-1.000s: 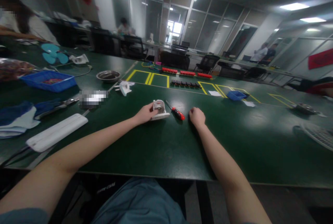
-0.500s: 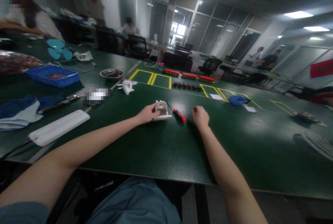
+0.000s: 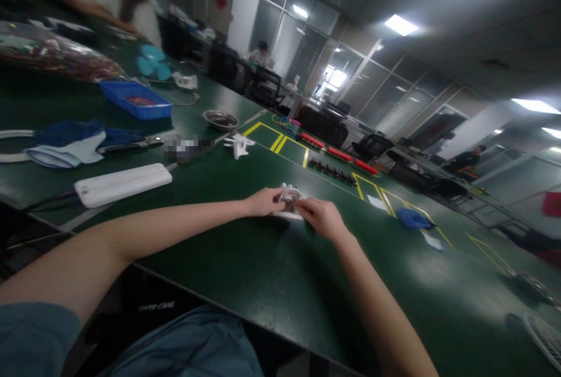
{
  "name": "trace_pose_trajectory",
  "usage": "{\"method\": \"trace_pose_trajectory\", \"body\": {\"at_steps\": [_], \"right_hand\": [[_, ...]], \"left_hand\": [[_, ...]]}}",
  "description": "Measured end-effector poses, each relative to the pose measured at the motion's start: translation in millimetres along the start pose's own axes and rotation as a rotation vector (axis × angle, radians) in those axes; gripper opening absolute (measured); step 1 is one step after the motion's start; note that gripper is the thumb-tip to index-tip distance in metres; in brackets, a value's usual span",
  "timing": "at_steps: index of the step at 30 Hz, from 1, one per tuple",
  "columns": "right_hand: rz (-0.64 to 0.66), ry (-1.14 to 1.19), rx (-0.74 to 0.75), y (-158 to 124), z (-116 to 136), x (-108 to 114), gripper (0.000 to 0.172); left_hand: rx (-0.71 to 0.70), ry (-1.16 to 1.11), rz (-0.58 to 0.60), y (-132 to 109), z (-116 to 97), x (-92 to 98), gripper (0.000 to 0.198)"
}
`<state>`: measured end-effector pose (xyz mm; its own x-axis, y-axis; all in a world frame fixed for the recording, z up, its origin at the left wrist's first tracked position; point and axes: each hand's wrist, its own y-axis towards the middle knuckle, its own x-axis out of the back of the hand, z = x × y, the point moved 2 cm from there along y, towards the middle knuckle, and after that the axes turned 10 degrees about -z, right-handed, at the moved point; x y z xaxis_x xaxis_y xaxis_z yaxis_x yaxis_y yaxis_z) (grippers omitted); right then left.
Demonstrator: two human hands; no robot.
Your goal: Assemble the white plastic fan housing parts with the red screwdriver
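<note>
Just above the green table (image 3: 263, 266), a small white plastic housing (image 3: 293, 214) with an open, rounded front is held between my hands. My left hand (image 3: 264, 201) grips its left side, thumb at the front. The fingers of my right hand (image 3: 322, 216) are pinched together at the opening on the right. Whatever is between these fingertips is too small or covered to make out. No screwdriver shows now; my right hand covers that spot. A white plastic bracket-like piece (image 3: 239, 145) lies farther back.
At left are a white power strip (image 3: 125, 185), blue gloves (image 3: 72, 137), a blue tray (image 3: 135, 102) of small red pieces and a teal fan (image 3: 153, 62). Behind are a metal bowl (image 3: 220, 120), red blocks (image 3: 339, 154) and a black strip (image 3: 332, 170). Another person sits at far left.
My right hand has moved left from the table to the white housing, its fingers now at the opening. The red-and-black screwdriver has gone out of sight. The camera view has tilted and turned left.
</note>
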<state>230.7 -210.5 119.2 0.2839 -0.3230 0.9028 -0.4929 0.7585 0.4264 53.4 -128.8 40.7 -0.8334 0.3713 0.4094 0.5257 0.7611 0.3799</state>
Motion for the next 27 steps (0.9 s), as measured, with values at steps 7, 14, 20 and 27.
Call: {"method": "trace_pose_trajectory", "body": {"at_steps": [7, 14, 20, 27], "right_hand": [[0.183, -0.16, 0.106, 20.4, -6.6, -2.9, 0.02], [0.279, -0.283, 0.191, 33.1, -0.4, -3.7, 0.022], [0.25, -0.323, 0.266, 34.1, 2.1, -3.1, 0.03], [0.171, -0.344, 0.272, 29.4, -10.6, -10.6, 0.031]], "left_hand": [[-0.026, -0.017, 0.005, 0.2, -0.1, 2.1, 0.051], [-0.008, -0.023, 0.008, 0.9, 1.6, 1.5, 0.055], [-0.009, -0.021, 0.01, 1.1, 1.6, 1.4, 0.056], [0.014, -0.032, -0.013, 1.5, 0.1, 1.6, 0.053]]}}
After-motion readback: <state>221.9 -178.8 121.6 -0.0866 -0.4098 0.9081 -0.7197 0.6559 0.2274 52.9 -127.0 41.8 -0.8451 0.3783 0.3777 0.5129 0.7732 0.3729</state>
